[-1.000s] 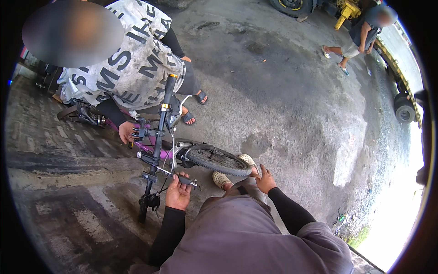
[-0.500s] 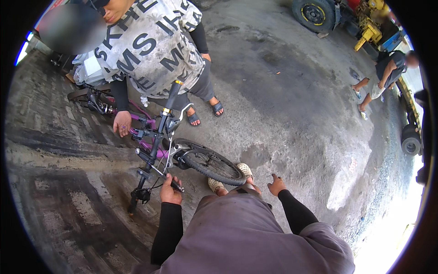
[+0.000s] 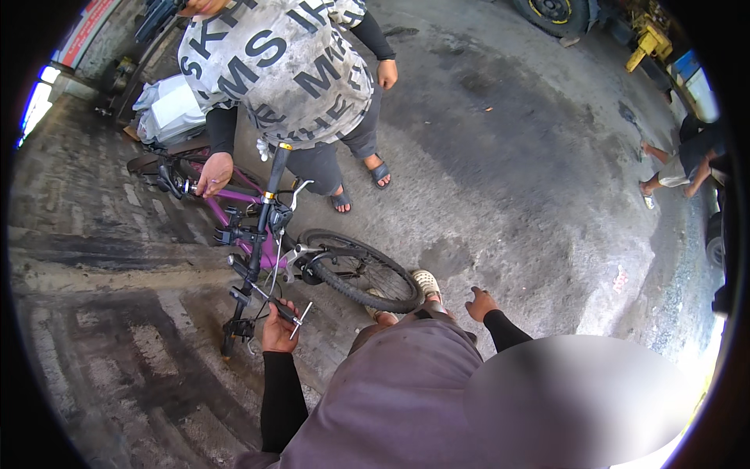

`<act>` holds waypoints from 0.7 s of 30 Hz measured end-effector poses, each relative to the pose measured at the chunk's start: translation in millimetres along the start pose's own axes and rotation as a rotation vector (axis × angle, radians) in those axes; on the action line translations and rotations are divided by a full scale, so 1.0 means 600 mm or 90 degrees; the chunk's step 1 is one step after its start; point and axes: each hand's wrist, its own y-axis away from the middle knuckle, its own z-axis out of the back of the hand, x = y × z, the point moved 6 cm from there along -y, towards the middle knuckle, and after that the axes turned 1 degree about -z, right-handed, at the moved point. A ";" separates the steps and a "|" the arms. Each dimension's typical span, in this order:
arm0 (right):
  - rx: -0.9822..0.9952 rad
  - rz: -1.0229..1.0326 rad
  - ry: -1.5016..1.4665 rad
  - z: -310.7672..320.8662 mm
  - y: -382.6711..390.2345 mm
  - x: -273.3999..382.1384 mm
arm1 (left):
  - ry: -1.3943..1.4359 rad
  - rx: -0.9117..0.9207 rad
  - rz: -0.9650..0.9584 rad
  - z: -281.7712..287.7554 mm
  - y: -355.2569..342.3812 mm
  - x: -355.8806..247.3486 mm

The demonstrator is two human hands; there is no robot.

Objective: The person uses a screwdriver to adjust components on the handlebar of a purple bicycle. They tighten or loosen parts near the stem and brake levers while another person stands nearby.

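Note:
A purple bicycle (image 3: 215, 205) leans over at left, its black handlebar (image 3: 266, 205) pointing up the picture and its front wheel (image 3: 361, 270) lying toward my shoes. My left hand (image 3: 278, 327) is closed round a black tool with a silver crossbar (image 3: 301, 320), just below the lower half of the handlebar, among cables. My right hand (image 3: 480, 303) hangs empty right of the front wheel, index finger out, the other fingers loosely bent. A co-worker's hand (image 3: 214, 173) is over the purple frame, fingers bent; whether it grips anything is unclear.
The co-worker in a patterned shirt (image 3: 277, 62) stands beyond the bicycle, beside a white bundle (image 3: 168, 111). Another person (image 3: 672, 168) is at the right, near a large vehicle wheel (image 3: 551, 16) and yellow machinery (image 3: 648, 39). Grimy concrete ground (image 3: 500, 156) surrounds us.
The co-worker's hand has risen along the frame. My left hand and tool have shifted left, the silver crossbar now showing. The person at right has moved down and right in view.

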 end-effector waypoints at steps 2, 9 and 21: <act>0.041 0.015 0.014 -0.003 -0.016 0.021 | -0.010 0.006 -0.022 0.008 -0.003 0.000; 0.316 0.387 -0.108 -0.032 0.045 0.362 | -0.003 -0.011 -0.028 -0.001 -0.006 -0.004; 0.433 0.444 -0.472 -0.172 0.227 0.722 | -0.052 0.119 0.067 -0.003 0.003 -0.018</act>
